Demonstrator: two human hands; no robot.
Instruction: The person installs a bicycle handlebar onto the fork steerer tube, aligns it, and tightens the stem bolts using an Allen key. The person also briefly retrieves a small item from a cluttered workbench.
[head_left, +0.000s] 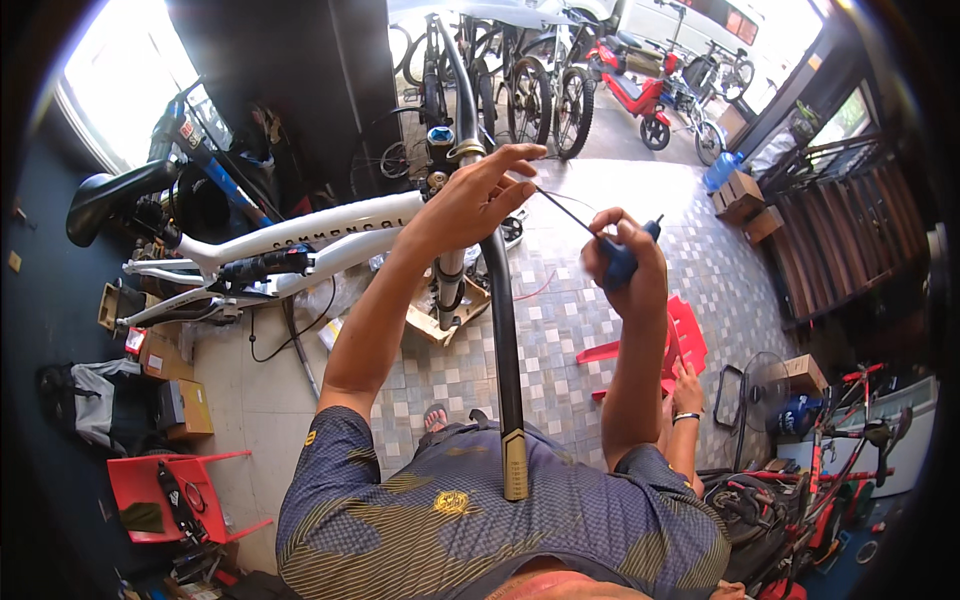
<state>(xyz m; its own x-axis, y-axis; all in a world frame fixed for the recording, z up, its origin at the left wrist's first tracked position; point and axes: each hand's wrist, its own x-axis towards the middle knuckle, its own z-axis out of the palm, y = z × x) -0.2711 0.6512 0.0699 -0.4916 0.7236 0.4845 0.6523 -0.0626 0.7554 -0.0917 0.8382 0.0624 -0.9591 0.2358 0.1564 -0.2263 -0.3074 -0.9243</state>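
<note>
Right now, two bare hands are working above a white bike

A person is standing over a white bike [345, 222], and both arms are reaching out in front. The right hand [630, 262] is curling its fingers around a blue tool [620, 268] and holding it tight. That blue tool is sitting up in the air, to the right of the bike's long black handlebar [501, 310]. A thin dark rod [566, 209] is running across from the right hand toward the left hand.

The left hand [470, 205] is hanging over the middle of the handlebar, with its back facing up. Its fingers are pointing to the right, and its thumb is sitting below them. The end of the rod is showing right by the thumb, but I can't see well enough to say if the hand is pinching it.

The handlebar's gold end [514, 465] is pointing at the person's dark shirt [490, 500]. The bike's black seat [120, 200] is sticking out on the left.

Near the person's right arm, another person's hand [686, 388] is showing beside a red plastic chair [685, 340]. A fan [766, 390] is standing farther right. More bikes [540, 100] are standing in a row at the back, and a red scooter [637, 95] is resting near them. A blue water jug [722, 172] is sitting just beside some brown boxes [738, 198].
</note>
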